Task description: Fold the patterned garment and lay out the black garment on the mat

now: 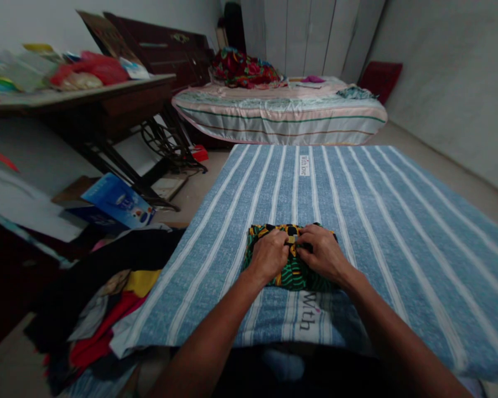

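Patterned cloth (pixel 295 272) on striped worktop cover (pixel 336 190), nr front edge: already compact, roughly rect.; prob. not finished, as L hand (pixel 270 251) & R hand (pixel 321 250), nr each other, both pinch it at upper mid. Clothes pile (pixel 102 318) to L lies loose, apparently unfolded.

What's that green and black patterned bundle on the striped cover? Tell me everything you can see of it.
The patterned bundle looks like soft cloth, folded into a rough rectangle, black with green lines and yellow-orange patches. A small pale patch, perhaps a label, shows near its far edge. It lies flat on the blue-and-white striped cover, towards the near edge. The left hand and right hand touch its upper part, fingers curled.
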Motion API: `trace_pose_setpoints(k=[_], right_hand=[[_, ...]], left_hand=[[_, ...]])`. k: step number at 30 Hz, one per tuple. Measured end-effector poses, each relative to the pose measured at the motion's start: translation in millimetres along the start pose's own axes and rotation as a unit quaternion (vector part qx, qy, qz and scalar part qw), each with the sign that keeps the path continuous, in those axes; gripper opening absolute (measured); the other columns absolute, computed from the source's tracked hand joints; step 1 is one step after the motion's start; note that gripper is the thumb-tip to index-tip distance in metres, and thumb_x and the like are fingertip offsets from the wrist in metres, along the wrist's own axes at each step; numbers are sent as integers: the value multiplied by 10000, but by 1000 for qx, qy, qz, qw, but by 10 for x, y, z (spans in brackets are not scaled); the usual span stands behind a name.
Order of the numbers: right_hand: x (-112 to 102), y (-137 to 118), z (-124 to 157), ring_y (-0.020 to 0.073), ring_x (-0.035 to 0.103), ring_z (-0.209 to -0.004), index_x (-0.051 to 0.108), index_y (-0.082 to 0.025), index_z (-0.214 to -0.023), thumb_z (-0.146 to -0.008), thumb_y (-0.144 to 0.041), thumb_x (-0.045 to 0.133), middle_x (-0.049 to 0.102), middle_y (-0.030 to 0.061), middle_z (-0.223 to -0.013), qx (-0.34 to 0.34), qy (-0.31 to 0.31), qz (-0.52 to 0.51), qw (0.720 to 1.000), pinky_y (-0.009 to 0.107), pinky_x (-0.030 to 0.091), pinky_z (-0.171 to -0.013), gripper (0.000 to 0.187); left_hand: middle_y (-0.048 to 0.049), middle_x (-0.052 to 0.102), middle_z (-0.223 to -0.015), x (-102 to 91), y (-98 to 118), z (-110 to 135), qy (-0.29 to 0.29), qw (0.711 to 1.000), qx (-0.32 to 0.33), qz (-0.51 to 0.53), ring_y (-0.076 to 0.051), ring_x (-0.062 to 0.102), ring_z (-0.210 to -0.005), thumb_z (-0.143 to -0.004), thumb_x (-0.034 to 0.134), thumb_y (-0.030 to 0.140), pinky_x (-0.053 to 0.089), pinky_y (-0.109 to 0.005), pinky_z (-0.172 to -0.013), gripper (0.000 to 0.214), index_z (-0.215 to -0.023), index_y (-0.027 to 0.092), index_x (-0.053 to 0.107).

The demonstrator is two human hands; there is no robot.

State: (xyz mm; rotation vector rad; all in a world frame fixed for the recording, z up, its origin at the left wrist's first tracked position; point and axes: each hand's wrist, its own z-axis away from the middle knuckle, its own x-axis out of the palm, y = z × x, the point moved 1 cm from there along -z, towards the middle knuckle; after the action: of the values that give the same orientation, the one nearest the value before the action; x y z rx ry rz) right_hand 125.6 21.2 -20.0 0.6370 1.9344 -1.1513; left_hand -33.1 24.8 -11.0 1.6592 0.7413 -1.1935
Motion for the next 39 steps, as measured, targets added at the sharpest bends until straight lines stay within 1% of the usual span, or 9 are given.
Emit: trace_pose_setpoints(k=[8, 15, 18, 20, 23, 26, 30, 34, 39], right_hand=[[-52, -88, -44, 279, 453, -1138, 697, -206, -951, -780, -240, 591, 619, 89, -1118, -30, -59, 72, 995, 438, 311, -957, 204], [-63, -18, -119, 274, 484, -1083, 700, -205, -777, -782, -223, 639, 637, 80, -976, -49, -83, 51, 994, 437, 329, -934, 64], [-40, 23, -121, 258, 506, -1036, 688, -210, -759, -771, -217, 655, 634, 68, -923, -57, -72, 35, 995, 429, 348, -916, 36], [-27, 41, -116, 258, 511, -1034, 687, -212, -760, -760, -215, 667, 634, 65, -914, -60, -60, 21, 996, 434, 351, -924, 20], [-20, 55, -111, 253, 527, -1029, 687, -212, -746, -753, -202, 673, 636, 66, -922, -64, -50, 0, 997, 427, 369, -929, 19], [-24, 67, -115, 245, 545, -1013, 692, -205, -745, -765, -201, 659, 636, 74, -956, -69, -46, -17, 996, 410, 400, -911, 39], [-23, 87, -123, 240, 557, -1014, 699, -196, -750, -773, -210, 649, 635, 86, -993, -69, -44, -35, 996, 400, 418, -900, 57], [-16, 99, -120, 243, 560, -1025, 703, -196, -753, -758, -187, 648, 639, 89, -998, -60, -37, -55, 996, 403, 424, -904, 57], [-23, 93, -109, 240, 568, -1030, 710, -197, -765, -742, -157, 640, 644, 92, -1032, -52, -23, -89, 994, 410, 429, -914, 84]], left_hand=[[-63, 627, -879, -8, -3, -13, 7, 1000, -7, 3, -202, 605, -866, -780, 507, 99, 467, -303, -782, 123, -829, 170, 596], [-53, 612, -864, -10, -14, 15, 23, 999, 10, 39, -192, 590, -866, -763, 515, 90, 471, -305, -803, 125, -824, 170, 589], [-61, 602, -954, -94, 18, 130, 66, 994, 35, 80, -179, 580, -910, -781, 498, 86, 472, -296, -819, 161, -888, 168, 586], [-59, 593, -962, -163, 58, 271, 101, 990, 26, 99, -168, 578, -905, -816, 479, 108, 474, -282, -802, 145, -894, 171, 584], [-35, 583, -860, -198, 128, 530, 98, 989, -8, 111, -152, 580, -821, -833, 487, 135, 470, -256, -723, 112, -827, 179, 590], [-23, 580, -835, -114, 195, 747, 52, 992, -22, 110, -143, 576, -776, -817, 509, 124, 459, -246, -688, 117, -829, 185, 608], [-16, 587, -810, 53, 256, 877, 21, 990, -82, 113, -142, 579, -755, -809, 527, 129, 459, -243, -679, 131, -861, 194, 629], [-10, 605, -834, 139, 321, 905, 42, 980, -132, 141, -140, 591, -769, -800, 567, 166, 467, -235, -667, 162, -943, 207, 631], [-15, 606, -847, 214, 379, 940, 87, 977, -142, 135, -142, 600, -749, -795, 576, 189, 482, -250, -668, 195, -984, 208, 618]])
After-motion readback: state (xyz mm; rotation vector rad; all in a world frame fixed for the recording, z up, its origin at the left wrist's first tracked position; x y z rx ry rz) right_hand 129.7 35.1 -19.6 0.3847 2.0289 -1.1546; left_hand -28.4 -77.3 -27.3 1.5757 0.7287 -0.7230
